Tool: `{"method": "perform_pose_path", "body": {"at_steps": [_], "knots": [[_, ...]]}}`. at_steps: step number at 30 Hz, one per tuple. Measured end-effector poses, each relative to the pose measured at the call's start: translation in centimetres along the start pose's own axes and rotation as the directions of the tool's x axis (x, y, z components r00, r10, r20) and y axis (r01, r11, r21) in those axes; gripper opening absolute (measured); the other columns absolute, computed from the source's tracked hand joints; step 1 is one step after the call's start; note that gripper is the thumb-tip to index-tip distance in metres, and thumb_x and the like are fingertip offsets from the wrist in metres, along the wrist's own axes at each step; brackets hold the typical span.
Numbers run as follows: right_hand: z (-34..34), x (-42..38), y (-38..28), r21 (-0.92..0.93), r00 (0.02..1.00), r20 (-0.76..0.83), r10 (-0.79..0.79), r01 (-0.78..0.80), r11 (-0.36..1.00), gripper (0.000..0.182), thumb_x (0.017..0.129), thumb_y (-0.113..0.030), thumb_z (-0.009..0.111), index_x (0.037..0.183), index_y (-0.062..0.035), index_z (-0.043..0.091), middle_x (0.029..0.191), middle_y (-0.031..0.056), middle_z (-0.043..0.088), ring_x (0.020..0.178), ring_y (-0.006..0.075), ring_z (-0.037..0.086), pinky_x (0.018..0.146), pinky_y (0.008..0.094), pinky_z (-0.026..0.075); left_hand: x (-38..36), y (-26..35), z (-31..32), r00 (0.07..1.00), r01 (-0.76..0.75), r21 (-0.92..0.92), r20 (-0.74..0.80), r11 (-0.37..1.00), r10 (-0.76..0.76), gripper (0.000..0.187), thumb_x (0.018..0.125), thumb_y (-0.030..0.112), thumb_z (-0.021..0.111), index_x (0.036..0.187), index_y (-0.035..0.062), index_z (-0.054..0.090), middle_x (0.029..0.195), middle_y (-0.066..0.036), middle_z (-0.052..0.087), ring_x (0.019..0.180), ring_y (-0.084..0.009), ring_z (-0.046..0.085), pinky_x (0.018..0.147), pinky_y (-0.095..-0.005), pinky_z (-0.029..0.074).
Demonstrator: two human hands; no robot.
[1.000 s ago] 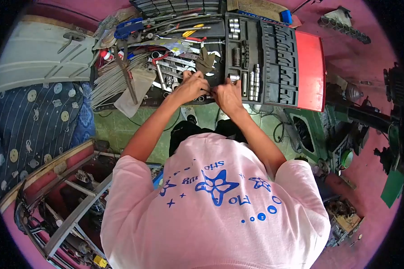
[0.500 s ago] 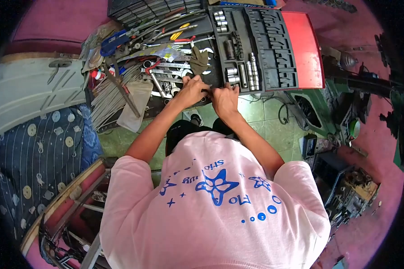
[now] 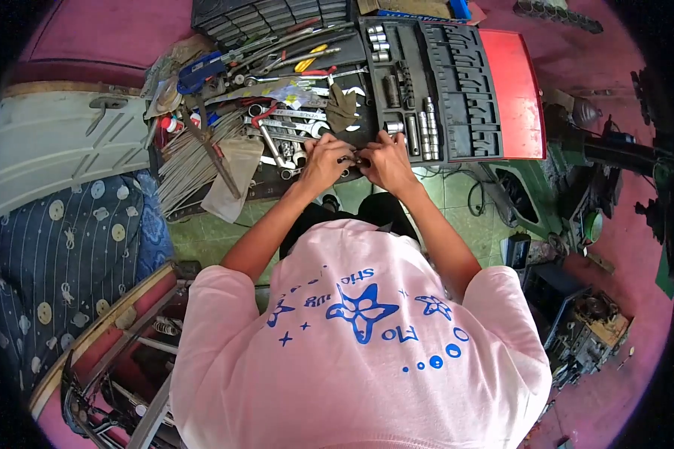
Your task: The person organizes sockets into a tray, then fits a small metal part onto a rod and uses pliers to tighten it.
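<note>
My left hand and my right hand meet at the near edge of an open black socket-set case. Between their fingertips sits a small dark metal piece, pinched from both sides; what kind of piece it is I cannot tell. Chrome sockets stand in the case just beyond my right hand. Loose wrenches lie in a heap just beyond my left hand. My pink shirt fills the lower part of the view.
The case's red lid lies open to the right. A bundle of thin metal rods, a grey cloth and a blue-handled tool lie left of the wrenches. A green machine stands right, a blue patterned cushion left.
Both hands have drawn closer together and a little toward my body, from the sockets to the case's near edge. They now pinch the small piece between them.
</note>
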State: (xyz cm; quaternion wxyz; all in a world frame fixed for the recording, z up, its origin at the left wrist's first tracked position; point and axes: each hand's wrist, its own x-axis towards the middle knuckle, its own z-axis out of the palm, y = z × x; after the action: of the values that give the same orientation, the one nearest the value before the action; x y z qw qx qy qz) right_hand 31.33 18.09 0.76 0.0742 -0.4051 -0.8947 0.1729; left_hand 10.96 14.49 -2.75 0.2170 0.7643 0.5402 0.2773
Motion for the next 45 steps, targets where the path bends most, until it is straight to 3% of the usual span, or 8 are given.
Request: {"method": "perform_pose_path", "body": {"at_steps": [8, 14, 24, 28, 32, 39, 42, 45], "knots": [[0.2, 0.0, 1.4, 0.086, 0.987, -0.081, -0.136, 0.143, 0.986, 0.025, 0.072, -0.014, 0.081, 0.097, -0.0129, 0.075, 0.096, 0.0013, 0.073, 0.107, 0.0267, 0.058, 0.091, 0.0469, 0.037, -0.5, -0.1, 1.1, 0.997, 0.065, -0.07, -0.044, 0.995, -0.068, 0.008, 0.075, 0.013, 0.079, 0.083, 0.0126, 0.077, 0.096, 0.003, 0.074, 0.099, -0.021, 0.061, 0.092, -0.0389, 0.037], [-1.7, 2.5, 2.8, 0.079, 0.935, 0.179, -0.308, 0.298, 0.951, 0.021, 0.073, -0.009, 0.078, 0.092, -0.0117, 0.072, 0.091, 0.0043, 0.072, 0.109, 0.0267, 0.059, 0.086, 0.0485, 0.039, -0.7, 0.5, 0.8, 0.991, 0.125, -0.056, -0.048, 0.991, -0.128, 0.011, 0.074, 0.011, 0.08, 0.084, 0.0131, 0.078, 0.092, 0.003, 0.075, 0.1, -0.0208, 0.061, 0.09, -0.0396, 0.038], [-1.8, 3.9, 5.3, 0.219, 0.877, 0.106, -0.469, 0.439, 0.871, 0.029, 0.065, -0.012, 0.084, 0.091, -0.0099, 0.073, 0.084, 0.0071, 0.065, 0.102, 0.0253, 0.058, 0.087, 0.0428, 0.038, -0.3, 2.0, 1.0, 0.97, 0.229, -0.003, -0.087, 0.973, -0.228, 0.018, 0.071, 0.014, 0.085, 0.088, 0.0149, 0.079, 0.093, 0.004, 0.076, 0.099, -0.0201, 0.062, 0.089, -0.0396, 0.037], [-3.3, 3.8, 6.9, 0.318, 0.921, 0.028, -0.389, 0.36, 0.877, 0.038, 0.063, -0.016, 0.087, 0.099, -0.0097, 0.077, 0.087, 0.0053, 0.068, 0.096, 0.0233, 0.059, 0.087, 0.0395, 0.039, 2.0, 3.9, -0.5, 0.971, 0.171, -0.084, -0.155, 0.982, -0.182, 0.024, 0.07, 0.016, 0.087, 0.093, 0.0141, 0.079, 0.1, 0.002, 0.077, 0.103, -0.0208, 0.062, 0.092, -0.0398, 0.037], [-7.5, 4.5, 9.4, 0.189, 0.948, -0.087, -0.307, 0.318, 0.929, 0.037, 0.07, -0.019, 0.088, 0.105, -0.0127, 0.08, 0.114, 0.001, 0.077, 0.098, 0.0222, 0.06, 0.094, 0.0385, 0.04, 6.9, 5.4, -1.2, 0.973, 0.072, 0.02, -0.223, 0.997, -0.066, 0.031, 0.071, 0.016, 0.087, 0.101, 0.0154, 0.079, 0.111, 0.001, 0.076, 0.118, -0.021, 0.061, 0.097, -0.0402, 0.034], [-11.7, 5.1, 16.0, 0.152, 0.951, -0.269, -0.153, 0.199, 0.968, 0.031, 0.073, -0.014, 0.085, 0.103, -0.0091, 0.078, 0.083, 0.0098, 0.064, 0.094, 0.0289, 0.06, 0.087, 0.0431, 0.04, 16.7, 6.3, 1.8, 0.964, -0.064, -0.013, -0.258, 0.998, 0.059, 0.03, 0.073, 0.019, 0.085, 0.102, 0.018, 0.077, 0.114, 0.002, 0.075, 0.126, -0.0212, 0.058, 0.097, -0.0442, 0.029], [-10.8, 5.2, 18.9, 0.097, 0.968, -0.238, -0.079, 0.105, 0.99, 0.033, 0.071, -0.012, 0.087, 0.103, -0.0103, 0.079, 0.095, 0.005, 0.073, 0.092, 0.0243, 0.06, 0.087, 0.0384, 0.04, 19.1, 6.4, 3.2, 0.98, -0.083, 0.05, -0.178, 0.995, 0.091, 0.031, 0.073, 0.021, 0.086, 0.102, 0.0172, 0.077, 0.114, 0.002, 0.075, 0.126, -0.0211, 0.057, 0.097, -0.0465, 0.027], [-8.8, 5.8, 21.7, 0.152, 0.955, -0.278, -0.099, 0.146, 0.978, 0.032, 0.072, -0.014, 0.085, 0.103, -0.0083, 0.079, 0.082, 0.0105, 0.067, 0.093, 0.0298, 0.062, 0.084, 0.0435, 0.042, 20.8, 5.7, 5.5, 0.988, -0.045, 0.076, -0.143, 0.996, 0.055, 0.03, 0.074, 0.026, 0.086, 0.102, 0.0168, 0.077, 0.111, -0.001, 0.076, 0.129, -0.021, 0.057, 0.097, -0.0482, 0.027]]}}
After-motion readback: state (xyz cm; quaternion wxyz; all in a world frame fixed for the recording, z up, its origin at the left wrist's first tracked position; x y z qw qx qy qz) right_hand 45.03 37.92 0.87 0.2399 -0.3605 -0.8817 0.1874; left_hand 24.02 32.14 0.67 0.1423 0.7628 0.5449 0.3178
